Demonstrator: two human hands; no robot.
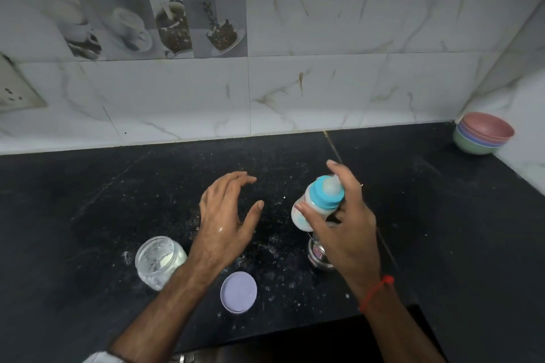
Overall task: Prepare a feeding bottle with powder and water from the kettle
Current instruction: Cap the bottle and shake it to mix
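The right hand point(345, 224) grips the blurred feeding bottle point(317, 203), hiding a steel vessel point(318, 253) at 6 o'clock; the left hand point(227, 215) hovers wide.

Dim, cool, even light; soft shadows; wide-angle bending at edges; right hand point(342, 224) motion-blurred.

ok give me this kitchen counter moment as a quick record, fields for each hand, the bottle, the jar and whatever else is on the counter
right hand: right hand grips the feeding bottle, held tilted above the counter
left hand: left hand hovers with fingers spread, holds nothing
bottle: blue collar and teat on, white liquid inside
jar: powder jar open, its lilac lid lying apart on the black counter
spills: white specks on the counter
other: stacked bowls in the far right corner
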